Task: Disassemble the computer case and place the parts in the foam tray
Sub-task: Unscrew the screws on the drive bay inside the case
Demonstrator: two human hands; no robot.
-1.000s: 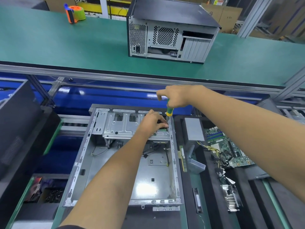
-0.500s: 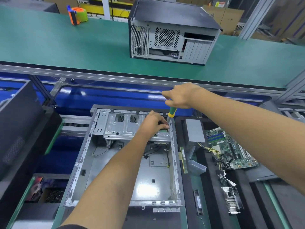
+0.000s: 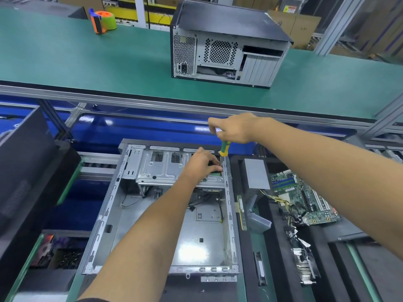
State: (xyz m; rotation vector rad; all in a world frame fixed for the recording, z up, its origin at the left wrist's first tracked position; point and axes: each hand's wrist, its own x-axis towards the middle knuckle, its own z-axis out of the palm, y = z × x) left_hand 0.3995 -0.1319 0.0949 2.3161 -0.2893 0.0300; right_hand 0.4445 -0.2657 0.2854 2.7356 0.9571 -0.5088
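Observation:
An open grey computer case [image 3: 109,203] lies flat in front of me, with a metal drive cage [image 3: 161,168] across its far end. My left hand [image 3: 201,163] rests on the cage's right end, fingertips curled down at a small green part by the case's right wall. My right hand [image 3: 233,128] grips the green and yellow screwdriver [image 3: 224,148] upright, its shaft pointing down beside my left fingertips. The black foam tray [image 3: 277,247] lies right of the case, holding a motherboard [image 3: 303,198], a grey box [image 3: 256,174], a RAM stick [image 3: 241,211] and a heatsink [image 3: 306,265].
A closed computer case [image 3: 226,43] stands on the green conveyor belt [image 3: 87,62] beyond, with a tape dispenser [image 3: 103,20] at the far left. A black panel [image 3: 24,162] leans at my left. A bin of screws [image 3: 67,259] sits at lower left.
Both hands stay at the cage's right end. My right hand with the screwdriver has shifted slightly; my left fingers remain at the same spot.

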